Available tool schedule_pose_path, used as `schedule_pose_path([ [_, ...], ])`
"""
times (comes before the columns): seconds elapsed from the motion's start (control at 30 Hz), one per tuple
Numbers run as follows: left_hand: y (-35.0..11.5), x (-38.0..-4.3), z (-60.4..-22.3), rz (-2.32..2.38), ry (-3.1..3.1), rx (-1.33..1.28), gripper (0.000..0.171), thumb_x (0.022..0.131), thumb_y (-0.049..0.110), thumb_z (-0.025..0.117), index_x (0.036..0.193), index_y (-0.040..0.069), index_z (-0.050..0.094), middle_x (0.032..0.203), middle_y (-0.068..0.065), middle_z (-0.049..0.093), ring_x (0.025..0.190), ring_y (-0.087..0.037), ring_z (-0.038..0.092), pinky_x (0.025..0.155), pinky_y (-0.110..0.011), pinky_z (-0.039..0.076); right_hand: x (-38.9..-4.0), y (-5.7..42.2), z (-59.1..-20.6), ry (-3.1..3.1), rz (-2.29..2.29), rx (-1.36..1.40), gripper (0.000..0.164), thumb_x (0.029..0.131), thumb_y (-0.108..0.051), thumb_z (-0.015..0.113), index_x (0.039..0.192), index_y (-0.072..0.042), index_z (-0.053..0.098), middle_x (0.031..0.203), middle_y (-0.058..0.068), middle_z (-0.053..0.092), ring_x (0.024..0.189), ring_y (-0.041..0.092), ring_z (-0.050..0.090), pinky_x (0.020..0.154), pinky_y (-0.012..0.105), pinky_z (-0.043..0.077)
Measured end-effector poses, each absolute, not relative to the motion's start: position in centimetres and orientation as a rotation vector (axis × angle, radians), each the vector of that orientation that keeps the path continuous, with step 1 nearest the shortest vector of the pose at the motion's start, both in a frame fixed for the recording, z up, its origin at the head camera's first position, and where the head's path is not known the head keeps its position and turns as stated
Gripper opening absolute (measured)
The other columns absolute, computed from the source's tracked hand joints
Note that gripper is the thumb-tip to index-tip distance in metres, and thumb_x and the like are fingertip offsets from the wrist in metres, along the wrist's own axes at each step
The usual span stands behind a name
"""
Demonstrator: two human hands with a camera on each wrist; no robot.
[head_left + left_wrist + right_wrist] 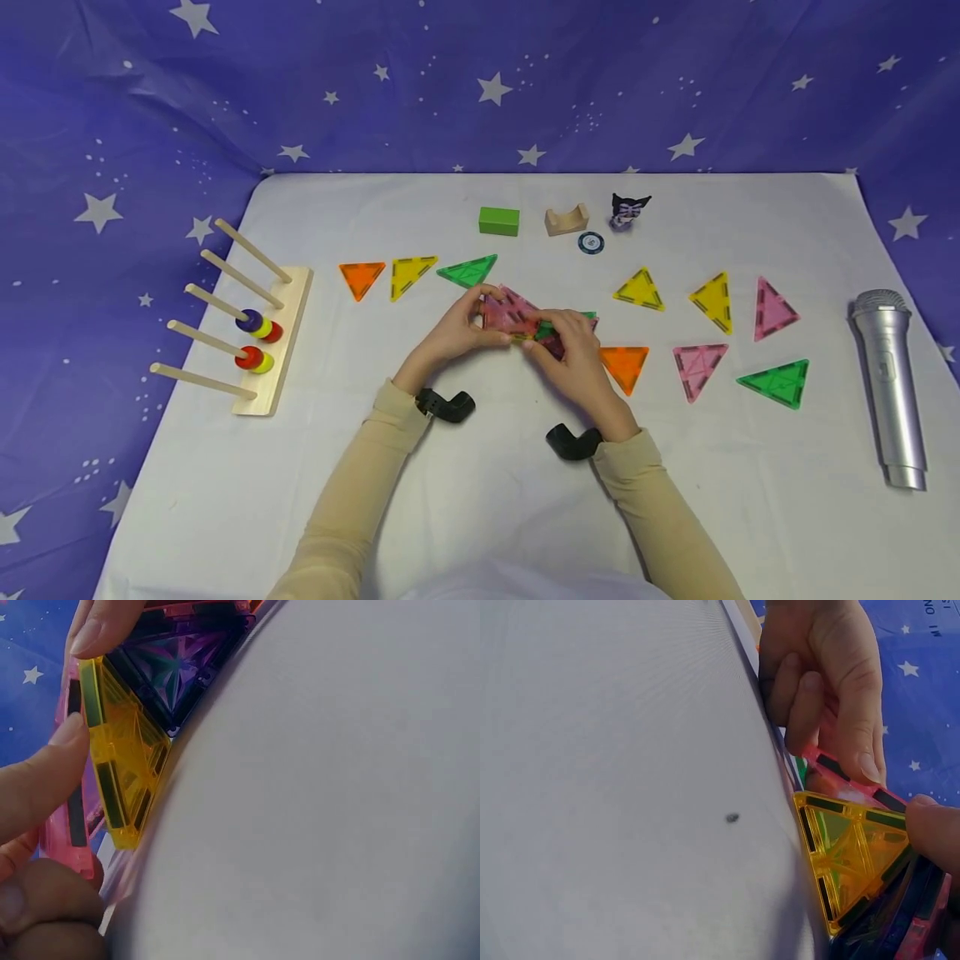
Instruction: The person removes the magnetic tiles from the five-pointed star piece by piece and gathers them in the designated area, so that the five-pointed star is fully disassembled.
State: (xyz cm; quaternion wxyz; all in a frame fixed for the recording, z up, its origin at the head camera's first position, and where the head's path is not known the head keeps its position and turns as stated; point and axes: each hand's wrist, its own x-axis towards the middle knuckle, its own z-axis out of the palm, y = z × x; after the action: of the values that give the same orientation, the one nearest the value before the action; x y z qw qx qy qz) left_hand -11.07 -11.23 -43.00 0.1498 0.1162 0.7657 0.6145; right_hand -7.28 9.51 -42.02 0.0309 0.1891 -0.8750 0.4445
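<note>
My left hand (459, 327) pinches a pink magnetic tile (510, 311) in the head view, its thumb along the near edge. A yellow triangular magnetic tile (127, 757) stands against that pink edge in the left wrist view. Beside the yellow one is a dark blue-purple triangular tile (180, 664), part of a joined cluster. My right hand (576, 358) grips this cluster of magnetic tiles (551, 342), which also shows green and dark red. In the right wrist view the right thumb (936, 832) presses at the yellow tile's corner. Right fingers hide much of the cluster.
Loose triangular tiles lie around, including a green tile (471, 271) just behind the left hand and an orange tile (625, 367) right of the right hand. A wooden peg rack (281, 358) stands left, a silver microphone (888, 383) right. A green block (498, 221) sits behind.
</note>
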Motion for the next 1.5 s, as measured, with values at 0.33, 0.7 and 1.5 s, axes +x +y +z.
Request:
schedule_pose_path([
  [0.33,-13.5,-9.3,-42.1,1.651,2.36,0.147,0.054,0.075,0.013,0.075,0.118,0.006,0.045,0.114,-0.01,0.048,0.085,-0.02,0.046,0.075,-0.032,0.039,-6.7,9.6,-42.2,-2.73,1.341,0.531,0.034,0.083,-0.024,0.067,0.115,-0.016,0.058,0.116,0.005,0.055,0.118,0.026,0.03,0.087,0.053,0.021],
  [0.7,-15.4,-8.6,-41.3,1.324,2.698,0.105,0.048,0.076,0.022,0.074,0.119,0.012,0.053,0.082,-0.009,0.053,0.068,-0.02,0.044,0.061,-0.031,0.034,-6.7,9.5,-42.5,-2.704,1.347,0.536,0.034,0.082,-0.022,0.068,0.114,-0.015,0.058,0.117,0.005,0.055,0.117,0.026,0.03,0.087,0.054,0.018],
  [1.5,-8.3,-10.0,-40.6,1.203,2.785,0.386,0.029,0.088,0.026,0.06,0.111,0.008,0.062,0.091,-0.005,0.065,0.077,-0.015,0.057,0.066,-0.026,0.043,-6.3,9.0,-42.7,-2.6,1.467,0.465,0.036,0.08,-0.016,0.07,0.113,-0.008,0.056,0.11,0.012,0.053,0.114,0.029,0.032,0.088,0.055,0.019],
])
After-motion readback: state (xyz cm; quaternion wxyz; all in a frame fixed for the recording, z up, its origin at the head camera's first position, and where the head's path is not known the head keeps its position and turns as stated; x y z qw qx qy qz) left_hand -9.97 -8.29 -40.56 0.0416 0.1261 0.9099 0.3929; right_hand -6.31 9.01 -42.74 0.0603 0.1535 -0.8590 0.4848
